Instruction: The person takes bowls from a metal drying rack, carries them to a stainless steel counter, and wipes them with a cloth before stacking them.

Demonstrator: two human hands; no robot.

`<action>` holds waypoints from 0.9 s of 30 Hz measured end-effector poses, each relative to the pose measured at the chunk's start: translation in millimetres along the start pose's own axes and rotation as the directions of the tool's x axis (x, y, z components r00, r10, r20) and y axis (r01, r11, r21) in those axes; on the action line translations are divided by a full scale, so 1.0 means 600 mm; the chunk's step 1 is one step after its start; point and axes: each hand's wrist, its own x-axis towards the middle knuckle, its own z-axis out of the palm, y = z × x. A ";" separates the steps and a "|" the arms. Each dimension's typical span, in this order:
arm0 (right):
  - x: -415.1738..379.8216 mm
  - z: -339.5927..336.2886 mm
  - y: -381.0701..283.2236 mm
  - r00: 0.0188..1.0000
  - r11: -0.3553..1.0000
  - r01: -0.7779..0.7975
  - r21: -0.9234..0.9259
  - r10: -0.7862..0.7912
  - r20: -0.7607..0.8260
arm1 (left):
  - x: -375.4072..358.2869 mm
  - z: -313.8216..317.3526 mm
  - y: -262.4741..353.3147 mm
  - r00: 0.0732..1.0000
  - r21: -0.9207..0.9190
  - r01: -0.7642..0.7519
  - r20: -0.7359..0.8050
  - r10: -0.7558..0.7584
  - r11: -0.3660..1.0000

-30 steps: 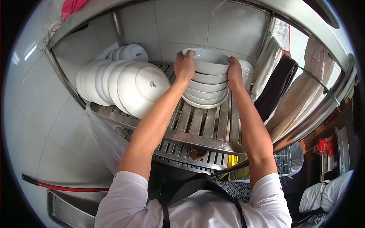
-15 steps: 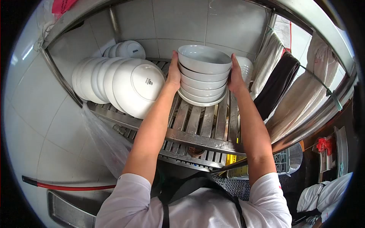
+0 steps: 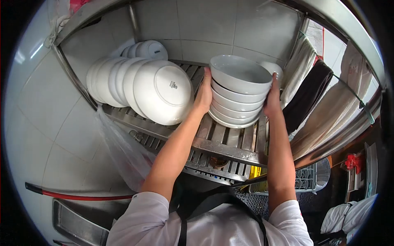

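A stack of several white bowls (image 3: 239,103) stands on the slatted metal shelf (image 3: 228,140), tilted a little toward me. My left hand (image 3: 203,95) is pressed flat along its left side, thumb upward near the top bowl. On the opposite side, my right hand (image 3: 272,97) grips the stack with its fingers near the upper rim. The lowest piece looks wider and flatter than the bowls above, close over the slats. Large white plates (image 3: 161,96) lean in a row just left of my left hand. Behind my right hand, more white dishes (image 3: 271,68) are partly hidden.
Smaller white plates (image 3: 151,50) lean at the back left. Hanging cloths, including a dark towel (image 3: 308,95), line the rack's right side. A plastic bag (image 3: 121,149) hangs at the front left. A dish rack (image 3: 305,177) sits low right, and another person's sleeve (image 3: 355,211) shows beyond.
The bowl stack has come nearer the shelf's front edge and slightly right, tilting more, with both hands still on it. The whole view has also shifted a little.
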 end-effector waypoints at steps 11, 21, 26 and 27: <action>-0.136 -0.087 0.023 0.969 0.983 -0.175 -0.048 0.164 -0.186 | -0.109 -0.016 -0.022 0.983 -0.082 0.180 0.046 -0.177 0.980; -0.143 -0.054 0.075 0.996 0.994 0.071 0.087 -0.066 -0.062 | -0.106 -0.022 -0.075 0.992 -0.108 0.124 0.001 -0.124 0.986; -0.158 -0.049 0.080 0.990 0.991 0.111 0.081 -0.103 -0.095 | -0.124 -0.027 -0.065 0.996 -0.137 0.083 0.048 -0.077 0.987; -0.159 -0.045 0.083 0.977 0.989 0.139 0.050 -0.128 -0.172 | -0.127 -0.032 -0.062 0.994 -0.102 0.089 0.073 -0.081 0.991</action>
